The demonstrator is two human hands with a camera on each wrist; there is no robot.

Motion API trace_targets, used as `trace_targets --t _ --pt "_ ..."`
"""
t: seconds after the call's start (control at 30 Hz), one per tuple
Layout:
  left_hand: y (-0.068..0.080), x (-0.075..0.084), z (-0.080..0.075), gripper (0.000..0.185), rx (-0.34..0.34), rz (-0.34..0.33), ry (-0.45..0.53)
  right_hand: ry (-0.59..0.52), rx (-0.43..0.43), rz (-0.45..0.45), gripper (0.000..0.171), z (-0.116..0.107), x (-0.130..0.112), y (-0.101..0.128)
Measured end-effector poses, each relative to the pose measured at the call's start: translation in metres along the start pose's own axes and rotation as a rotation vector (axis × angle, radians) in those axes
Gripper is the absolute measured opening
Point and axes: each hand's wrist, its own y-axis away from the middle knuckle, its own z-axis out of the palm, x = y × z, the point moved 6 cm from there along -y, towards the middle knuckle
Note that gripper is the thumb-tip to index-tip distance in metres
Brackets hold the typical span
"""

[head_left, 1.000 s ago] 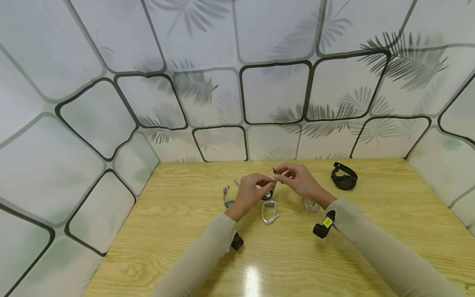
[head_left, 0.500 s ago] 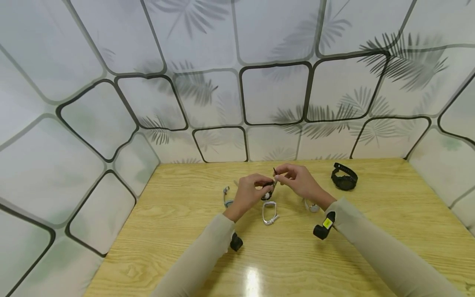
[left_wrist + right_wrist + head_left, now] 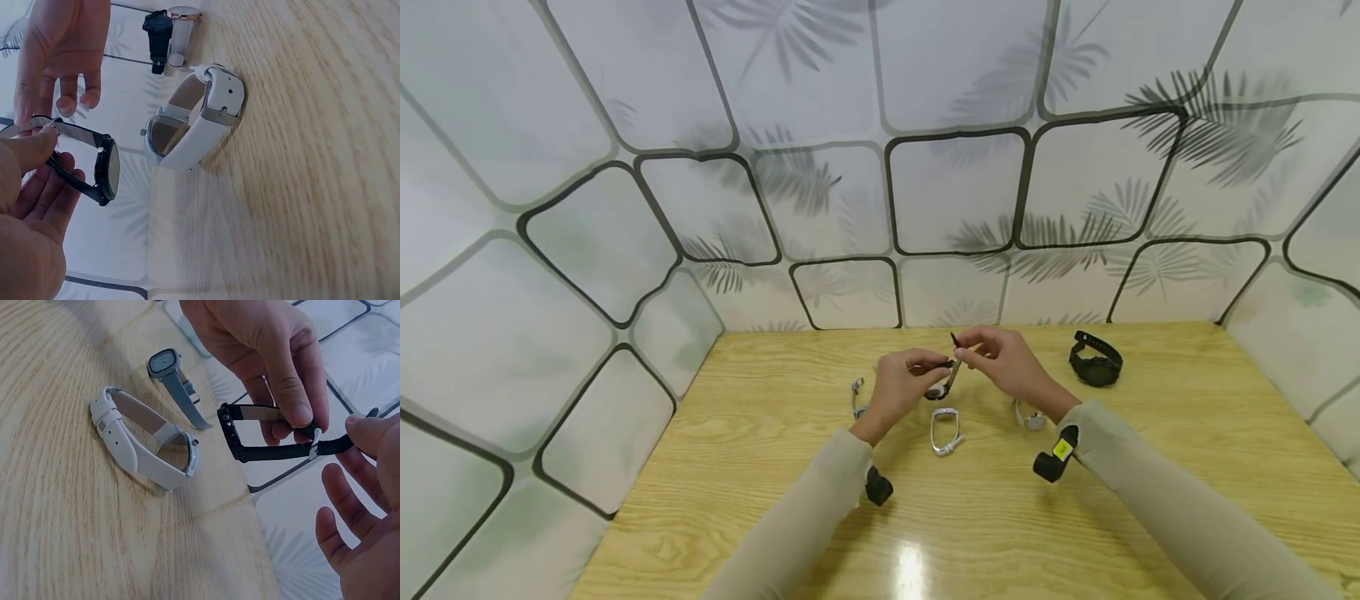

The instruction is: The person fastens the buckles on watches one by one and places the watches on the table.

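Note:
A black wristwatch [image 3: 275, 452] is held up between both hands, its strap bent into a loop with the case hanging at one end. My left hand [image 3: 904, 383] pinches the strap by the silver buckle [image 3: 315, 444], thumb on the strap's inner side in the right wrist view. From the other side my right hand [image 3: 1000, 360] pinches the strap's free end between thumb and forefinger; its other fingers are spread and loosely bent. The strap runs through the buckle. Below the hands a white-strapped wristwatch [image 3: 147, 464] lies on its side, buckled into a loop.
A blue-grey watch [image 3: 164, 361] lies on the wooden table [image 3: 1000, 517], partly behind my left hand in the head view. Near my right wrist sits a small pale-strapped watch [image 3: 1035, 422]. A bulky black watch [image 3: 1097, 369] stands back right. A patterned wall [image 3: 955, 192] rises behind.
The black watch has shifted slightly between the fingers, and more of its strap shows between the two hands. My left fingers have moved a little apart. The other watches stay put.

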Motion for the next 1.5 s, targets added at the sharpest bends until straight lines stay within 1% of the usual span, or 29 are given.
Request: trace_targets --t 0.23,0.4,0.6,0.73,0.9,1.0,1.1,1.17,1.3,1.33,1.4,1.5 --pt "0.0 0.0 0.001 0.016 -0.001 -0.052 0.061 0.014 0.019 -0.026 0.035 0.001 -0.002 0.0" --pt "0.001 0.002 -0.002 0.016 0.017 -0.071 0.062 0.046 0.015 -0.045 0.033 -0.002 -0.005 0.0" --pt "0.002 0.003 -0.005 0.023 0.037 -0.082 0.106 0.193 -0.01 -0.093 0.028 -0.007 -0.013 0.001" --pt "0.002 0.004 -0.005 0.025 0.036 -0.086 0.126 0.284 -0.046 -0.139 0.022 -0.008 -0.018 0.0" --pt "0.002 0.004 -0.005 0.024 0.034 -0.079 0.132 0.361 -0.101 -0.227 0.016 -0.007 -0.024 -0.003" --pt "0.002 0.003 -0.004 0.024 0.034 -0.07 0.126 0.411 -0.132 -0.262 0.015 -0.007 -0.028 -0.004" --pt "0.002 0.002 -0.003 0.024 0.032 -0.063 0.127 0.456 -0.174 -0.276 0.014 -0.006 -0.03 -0.005" --pt "0.004 0.01 -0.004 0.023 0.028 -0.062 0.117 0.48 -0.2 -0.287 0.013 -0.005 -0.032 -0.005" --pt "0.004 0.01 -0.002 0.021 0.024 -0.072 0.098 0.523 -0.235 -0.306 0.013 -0.004 -0.034 -0.005" --pt "0.004 0.009 -0.001 0.021 0.024 -0.07 0.096 0.533 -0.243 -0.31 0.013 -0.003 -0.035 -0.004" --pt "0.002 0.0 0.001 0.022 0.023 -0.067 0.098 0.554 -0.257 -0.307 0.014 -0.002 -0.035 -0.004" --pt "0.003 -0.002 0.001 0.022 0.021 -0.059 0.102 0.576 -0.264 -0.308 0.014 0.0 -0.035 -0.004"
